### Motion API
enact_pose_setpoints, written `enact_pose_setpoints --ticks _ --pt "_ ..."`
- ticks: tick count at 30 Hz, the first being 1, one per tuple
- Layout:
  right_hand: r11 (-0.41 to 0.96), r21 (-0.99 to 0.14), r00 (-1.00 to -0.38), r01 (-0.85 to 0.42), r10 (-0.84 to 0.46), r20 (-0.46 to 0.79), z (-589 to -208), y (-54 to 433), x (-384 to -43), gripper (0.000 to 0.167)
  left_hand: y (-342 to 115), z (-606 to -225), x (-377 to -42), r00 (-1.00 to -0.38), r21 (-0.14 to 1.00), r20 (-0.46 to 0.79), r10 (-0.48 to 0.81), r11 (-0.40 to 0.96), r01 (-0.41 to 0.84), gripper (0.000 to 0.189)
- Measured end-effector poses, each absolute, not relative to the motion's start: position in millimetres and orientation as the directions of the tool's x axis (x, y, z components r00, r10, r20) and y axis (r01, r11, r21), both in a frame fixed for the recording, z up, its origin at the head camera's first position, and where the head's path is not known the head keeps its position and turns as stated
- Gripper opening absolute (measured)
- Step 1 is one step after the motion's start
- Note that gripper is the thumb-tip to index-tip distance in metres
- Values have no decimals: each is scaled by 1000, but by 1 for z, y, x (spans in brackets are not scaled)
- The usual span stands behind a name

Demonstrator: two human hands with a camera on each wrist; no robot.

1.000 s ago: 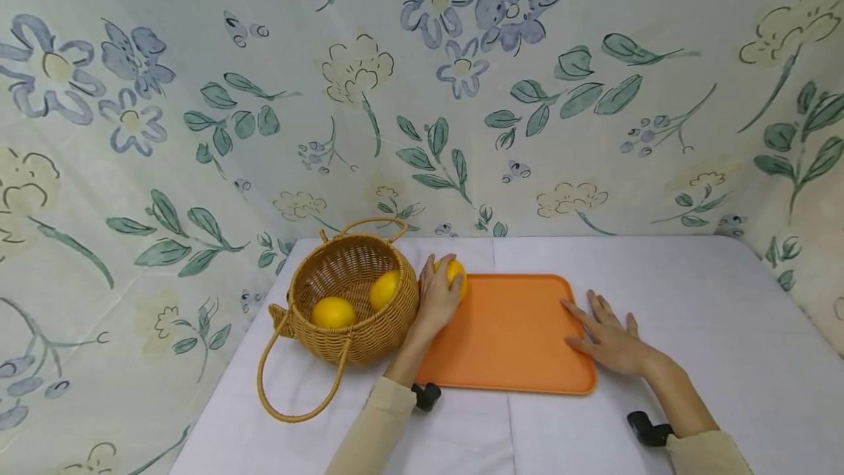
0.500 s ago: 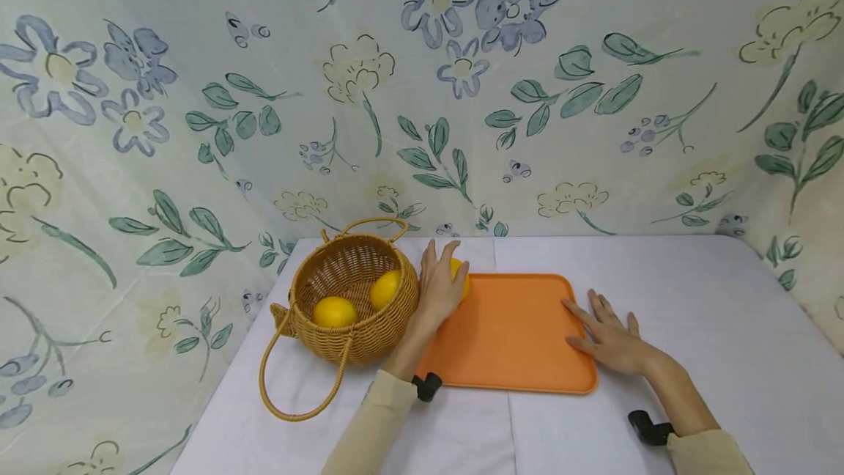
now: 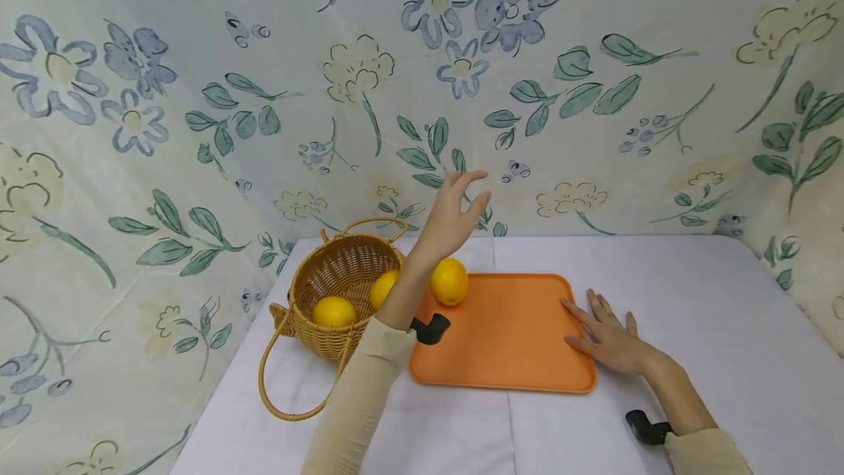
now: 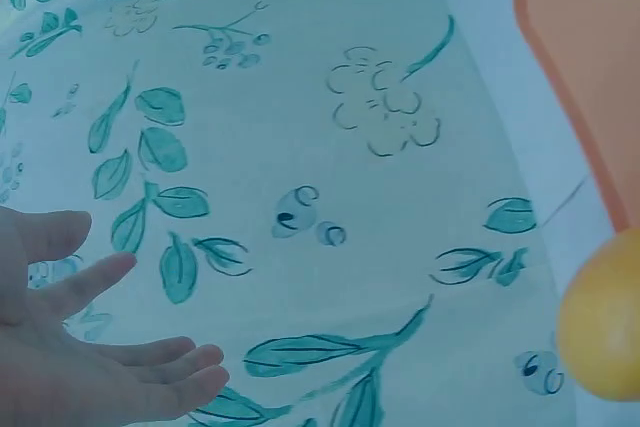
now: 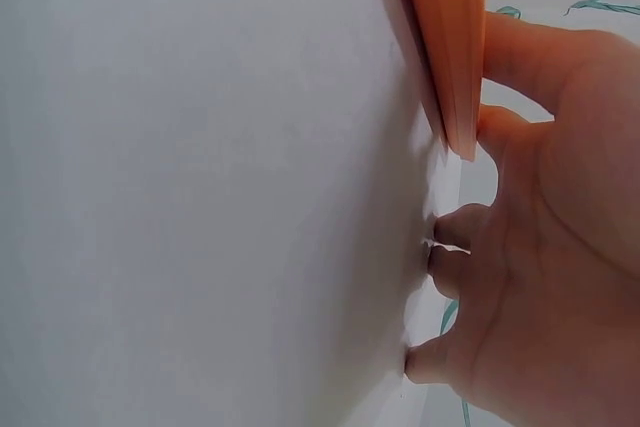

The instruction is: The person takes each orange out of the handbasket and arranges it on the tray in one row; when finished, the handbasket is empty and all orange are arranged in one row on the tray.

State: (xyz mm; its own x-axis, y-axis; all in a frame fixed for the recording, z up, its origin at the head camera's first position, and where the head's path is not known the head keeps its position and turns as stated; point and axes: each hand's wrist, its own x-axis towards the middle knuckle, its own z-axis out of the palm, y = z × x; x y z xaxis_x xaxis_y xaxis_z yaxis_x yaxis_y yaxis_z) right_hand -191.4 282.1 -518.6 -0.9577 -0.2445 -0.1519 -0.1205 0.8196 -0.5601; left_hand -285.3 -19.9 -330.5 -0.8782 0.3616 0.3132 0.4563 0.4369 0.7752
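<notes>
My left hand (image 3: 453, 215) is raised in front of the patterned cloth, its fingers spread and nothing in them. Below it, a smooth yellow fruit (image 3: 450, 282) sits on the back left corner of an orange tray (image 3: 508, 336). The left wrist view shows the same hand (image 4: 110, 337) well apart from the fruit (image 4: 610, 322). At the tray's right edge rests my right hand (image 3: 609, 336), fingers extended. In the right wrist view the thumb and a finger of this hand (image 5: 560, 207) touch the tray's rim (image 5: 450, 47), while the other fingertips meet the white cloth.
A round wicker basket (image 3: 310, 343) stands left of the tray with two more yellow fruits (image 3: 334, 311) inside; my left forearm passes over its right side. One looped handle (image 3: 264, 380) lies out toward the front. A floral cloth (image 3: 290, 94) hangs behind the white-covered table (image 3: 725, 299).
My left hand let go of the yellow fruit at the tray's corner and rose up and away from it. The fruit stays on the tray. My right hand has kept its place.
</notes>
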Motion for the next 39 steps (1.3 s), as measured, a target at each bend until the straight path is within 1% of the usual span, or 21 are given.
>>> enact_pose_setpoints --ticks 3,7,10,13,18,21,24,28,32,36,39 --pt "824 -554 -958 -121 -244 -153 -520 282 -192 76 -26 -308 -289 -860 771 326 392 416 482 46" --pt "822 -556 -958 -120 -244 -154 -520 283 -192 76 -41 -284 -296 -860 782 324 394 401 478 45" --pt "820 -560 -958 -116 -241 -154 -518 282 -191 77 -57 -273 -303 -864 797 312 396 386 465 42" --pt "820 -562 -958 -111 -239 -159 -518 282 -191 77 -78 -270 -314 -854 819 294 428 348 456 39" --pt "819 -562 -958 -110 -238 -160 -518 282 -191 77 -117 -281 -333 -822 879 247 513 239 413 37" --pt "821 -560 -958 -114 -240 -156 -518 282 -191 77 -139 -290 -340 -804 900 224 551 201 388 37" --pt "827 -550 -959 -116 -238 -156 -518 282 -191 77 -161 -300 -344 -797 912 192 573 197 361 36" --pt "828 -548 -960 -119 -237 -149 -519 282 -191 77 -190 -314 -347 -779 916 120 615 233 325 34" --pt "825 -552 -959 -123 -241 -146 -520 282 -191 77 -214 -329 -349 -731 917 14 682 283 281 32" --pt "824 -552 -959 -127 -244 -143 -518 282 -190 76 -233 -344 -351 -666 932 -55 744 277 232 32" --pt "823 -554 -959 -130 -246 -140 -517 282 -190 76 -242 -354 -353 -619 946 -82 781 257 199 33"
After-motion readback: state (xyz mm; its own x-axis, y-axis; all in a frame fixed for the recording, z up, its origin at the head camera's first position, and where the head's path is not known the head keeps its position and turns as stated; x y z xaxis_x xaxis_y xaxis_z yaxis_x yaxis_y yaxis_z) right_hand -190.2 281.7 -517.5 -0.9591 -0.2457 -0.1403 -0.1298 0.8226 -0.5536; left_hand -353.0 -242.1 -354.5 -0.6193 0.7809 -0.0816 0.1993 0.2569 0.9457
